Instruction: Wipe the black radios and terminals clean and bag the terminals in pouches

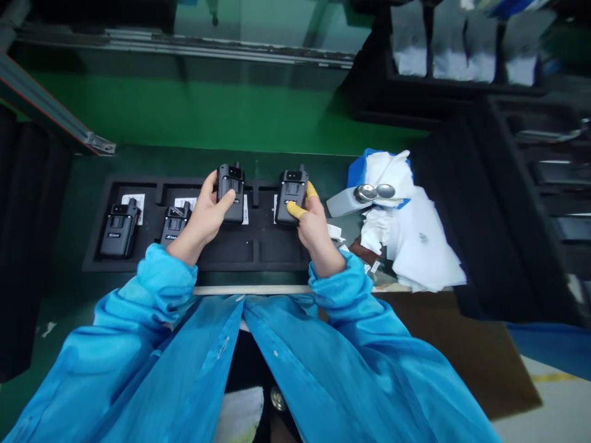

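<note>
My left hand (pixel 210 206) is closed around a black handheld radio (pixel 236 209), its thumb across the front. With yellow covers on its thumb and a finger, my right hand (pixel 314 221) grips a second, similar black radio (pixel 292 184). Both radios are upright in view, stubby antennas pointing away from me, over the right half of a black foam tray (pixel 221 255). In the tray's left compartments lie another black radio (pixel 119 232) and one more radio (pixel 172 226), partly hidden by my left forearm. White labels (pixel 245 209) show beside the radios.
Right of the tray stand a blue box with white wipes (pixel 390 169), a white bottle with a metal top (pixel 351 200) and a stack of white cloths (pixel 422 246). Black foam trays (pixel 462 209) rise at the right; silver pouches (pixel 455 49) fill a black holder behind.
</note>
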Demonstrator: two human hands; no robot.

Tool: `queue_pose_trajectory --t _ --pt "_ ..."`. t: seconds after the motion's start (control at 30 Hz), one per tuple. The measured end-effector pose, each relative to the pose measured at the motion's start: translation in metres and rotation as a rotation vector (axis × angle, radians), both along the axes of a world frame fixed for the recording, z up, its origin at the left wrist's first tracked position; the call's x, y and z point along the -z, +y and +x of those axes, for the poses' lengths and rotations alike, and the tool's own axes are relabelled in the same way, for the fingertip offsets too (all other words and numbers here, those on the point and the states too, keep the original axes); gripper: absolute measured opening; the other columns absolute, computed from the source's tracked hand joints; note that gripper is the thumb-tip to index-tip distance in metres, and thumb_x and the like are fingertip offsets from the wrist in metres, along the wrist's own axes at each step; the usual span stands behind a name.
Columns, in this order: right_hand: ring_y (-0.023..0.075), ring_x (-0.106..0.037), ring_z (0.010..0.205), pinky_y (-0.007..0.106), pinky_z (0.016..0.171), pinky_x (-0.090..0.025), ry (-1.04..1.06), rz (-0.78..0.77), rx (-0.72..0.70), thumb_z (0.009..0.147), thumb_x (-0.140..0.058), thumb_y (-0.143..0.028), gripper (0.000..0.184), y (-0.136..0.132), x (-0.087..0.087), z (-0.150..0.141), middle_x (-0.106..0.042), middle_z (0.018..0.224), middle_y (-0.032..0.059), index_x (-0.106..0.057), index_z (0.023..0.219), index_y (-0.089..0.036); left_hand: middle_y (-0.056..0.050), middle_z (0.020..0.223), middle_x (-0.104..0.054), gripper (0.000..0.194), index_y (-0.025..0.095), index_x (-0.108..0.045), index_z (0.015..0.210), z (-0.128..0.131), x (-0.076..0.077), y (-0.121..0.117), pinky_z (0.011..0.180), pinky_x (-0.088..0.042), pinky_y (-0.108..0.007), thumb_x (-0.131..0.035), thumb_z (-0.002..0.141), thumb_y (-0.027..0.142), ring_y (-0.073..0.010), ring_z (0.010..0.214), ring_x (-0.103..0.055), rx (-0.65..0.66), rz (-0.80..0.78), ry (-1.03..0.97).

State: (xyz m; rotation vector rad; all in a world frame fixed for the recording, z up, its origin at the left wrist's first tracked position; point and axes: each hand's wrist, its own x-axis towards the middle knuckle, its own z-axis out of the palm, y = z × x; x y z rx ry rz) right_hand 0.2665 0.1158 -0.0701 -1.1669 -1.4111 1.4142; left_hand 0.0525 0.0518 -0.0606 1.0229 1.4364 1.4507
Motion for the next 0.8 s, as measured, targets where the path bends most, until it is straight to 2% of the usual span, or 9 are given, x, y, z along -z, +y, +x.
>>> queue_pose_trajectory --t 0.1,0.23,0.3,0.4,0.47,0.53,0.6,0.7,0.8 --pt "0.0223 -0.043 0.138 0.044 0.116 -0.036 -0.225 0.060 0.001 0.075 -0.057 -0.036 0.090 0.006 0.014 -0.009 -0.038 0.154 0.0132 -0.019 0.154 -0.015 -0.012 0.129 -0.062 0.062 0.021 -0.040 0.141 -0.002 0.017 0.017 0.101 -0.050 -0.042 -0.061 0.085 0.037 -0.0237 0.113 -0.063 -0.065 -0.028 0.123" --pt "0.0279 -0.042 0.137 0.051 0.119 -0.029 -0.615 0.253 0.081 0.081 -0.053 -0.032 0.076 0.000 0.017 -0.015 -0.046 0.140 0.0198 -0.031 0.150 -0.010 -0.017 0.124 -0.063 0.054 0.013 -0.052 0.133 -0.004 0.024 0.016 0.107 -0.044 -0.050 -0.061 0.084 0.032 -0.0310 0.122 -0.057 -0.137 -0.074 0.581" --pt "0.0289 -0.040 0.138 0.052 0.120 -0.028 -0.706 0.360 0.093 0.083 -0.050 -0.028 0.067 -0.004 0.015 -0.014 -0.042 0.141 0.0217 -0.038 0.146 -0.009 -0.020 0.125 -0.062 0.051 0.010 -0.055 0.131 -0.003 0.019 0.008 0.109 -0.042 -0.051 -0.060 0.083 0.029 -0.0323 0.124 -0.055 -0.153 -0.045 0.765" --pt "0.0302 -0.038 0.140 0.055 0.119 -0.029 -0.723 0.487 0.095 0.084 -0.048 -0.026 0.056 -0.011 0.008 -0.009 -0.038 0.145 0.0215 -0.048 0.139 -0.012 -0.019 0.137 -0.055 0.049 0.010 -0.052 0.133 -0.004 0.001 -0.011 0.110 -0.043 -0.044 -0.055 0.087 0.027 -0.0283 0.131 -0.050 -0.159 0.076 0.893" --pt "0.0301 -0.041 0.137 0.056 0.117 -0.032 -0.696 0.566 0.077 0.085 -0.051 -0.030 0.051 -0.019 0.000 -0.003 -0.041 0.143 0.0191 -0.054 0.134 -0.016 -0.017 0.141 -0.053 0.047 0.013 -0.051 0.134 -0.013 -0.014 -0.031 0.110 -0.044 -0.042 -0.051 0.090 0.030 -0.0257 0.133 -0.049 -0.177 0.129 0.939" --pt "0.0290 -0.046 0.134 0.056 0.115 -0.035 -0.663 0.634 0.042 0.086 -0.053 -0.034 0.046 -0.031 -0.010 0.001 -0.047 0.138 0.0161 -0.058 0.130 -0.020 -0.014 0.140 -0.053 0.045 0.017 -0.053 0.133 -0.032 -0.026 -0.056 0.112 -0.041 -0.044 -0.051 0.091 0.032 -0.0257 0.133 -0.048 -0.237 0.113 0.995" --pt "0.0278 -0.049 0.131 0.055 0.114 -0.038 -0.638 0.669 -0.014 0.088 -0.054 -0.037 0.043 -0.047 -0.019 -0.001 -0.053 0.133 0.0146 -0.060 0.127 -0.021 -0.015 0.141 -0.052 0.045 0.018 -0.055 0.131 -0.057 -0.030 -0.082 0.115 -0.037 -0.048 -0.056 0.088 0.034 -0.0290 0.135 -0.046 -0.344 0.011 1.052" --pt "0.0267 -0.051 0.130 0.054 0.112 -0.041 -0.617 0.642 -0.203 0.091 -0.052 -0.037 0.042 -0.075 -0.025 -0.018 -0.054 0.134 0.0149 -0.060 0.129 -0.022 -0.021 0.145 -0.046 0.062 0.014 -0.049 0.137 -0.093 -0.021 -0.117 0.117 -0.029 -0.057 -0.064 0.081 0.037 -0.0379 0.140 -0.037 -0.482 -0.225 1.062" --pt "0.0299 -0.046 0.135 0.057 0.112 -0.040 -0.613 0.589 -0.485 0.090 -0.053 -0.038 0.047 -0.101 -0.022 -0.052 -0.050 0.142 0.0183 -0.057 0.134 -0.020 -0.024 0.150 -0.040 0.077 0.013 -0.041 0.143 -0.115 -0.007 -0.138 0.117 -0.022 -0.063 -0.069 0.076 0.039 -0.0430 0.144 -0.028 -0.459 -0.376 1.034"
